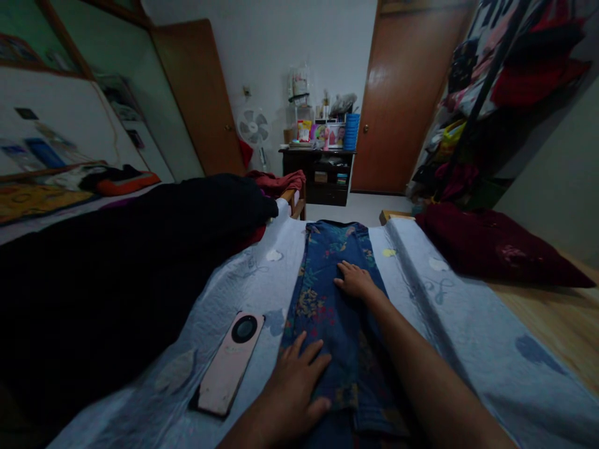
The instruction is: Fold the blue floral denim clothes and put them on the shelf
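Note:
A pair of blue floral trousers lies lengthwise on the pale printed bed sheet, its dark waistband at the far end. My left hand rests on the near left part of the cloth, fingers spread. Farther up, my right hand presses flat on the right side of the trousers, and my right forearm hides part of the edge there. Near the bottom the leg hems overlap, one above the other. Left of the trousers, a pink phone with a round black camera lies face down.
A large black cloth heap covers the bed's left side. At the right sits a dark red cushion by bare wooden boards. Beyond the bed stand a black cabinet, a white fan and a brown door. Clothes hang at right.

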`<act>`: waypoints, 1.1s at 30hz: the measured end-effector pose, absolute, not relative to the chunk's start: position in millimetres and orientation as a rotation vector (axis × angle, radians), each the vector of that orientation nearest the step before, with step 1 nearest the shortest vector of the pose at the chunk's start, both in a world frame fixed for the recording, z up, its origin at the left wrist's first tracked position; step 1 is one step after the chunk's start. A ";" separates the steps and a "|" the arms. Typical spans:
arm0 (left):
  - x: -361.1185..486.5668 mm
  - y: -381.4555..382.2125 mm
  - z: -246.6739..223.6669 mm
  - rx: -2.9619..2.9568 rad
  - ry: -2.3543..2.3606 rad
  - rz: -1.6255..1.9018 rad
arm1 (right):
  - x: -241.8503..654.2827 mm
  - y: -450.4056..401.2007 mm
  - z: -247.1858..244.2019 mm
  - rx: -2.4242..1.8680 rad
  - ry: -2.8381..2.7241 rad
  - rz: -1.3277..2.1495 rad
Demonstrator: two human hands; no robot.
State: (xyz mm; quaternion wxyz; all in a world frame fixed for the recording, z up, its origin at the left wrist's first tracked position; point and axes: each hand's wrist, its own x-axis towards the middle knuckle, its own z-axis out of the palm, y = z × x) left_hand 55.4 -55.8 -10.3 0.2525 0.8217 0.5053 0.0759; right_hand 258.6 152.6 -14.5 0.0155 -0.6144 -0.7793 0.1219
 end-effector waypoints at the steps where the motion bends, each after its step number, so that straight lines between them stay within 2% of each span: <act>1: 53.7 -49.8 -2.4 2.231 1.342 0.214 | 254.8 157.7 -7.9 -1.939 -2.429 0.387; 5: 54.0 -5.4 22.9 2.196 1.390 0.275 | 228.6 169.0 2.5 -1.843 -2.419 0.310; 7: 56.7 27.7 25.1 2.203 1.483 0.438 | 215.7 166.7 -6.4 -1.724 -2.360 0.246; 10: 57.8 82.6 13.0 2.154 1.679 0.646 | 206.1 159.0 -28.5 -1.714 -2.315 0.207; 12: 55.7 117.6 -0.6 1.923 1.814 0.716 | 206.0 155.6 -40.4 -1.703 -2.312 0.166; 17: 49.9 189.8 -28.5 1.482 1.949 0.766 | 209.6 157.5 -49.3 -1.682 -2.303 0.139; 25: 52.0 281.2 -48.7 1.126 1.816 0.930 | 208.5 161.6 -52.2 -1.690 -2.282 0.178; 33: 58.7 338.0 -51.4 0.990 1.665 1.000 | 208.8 162.2 -55.4 -1.679 -2.249 0.169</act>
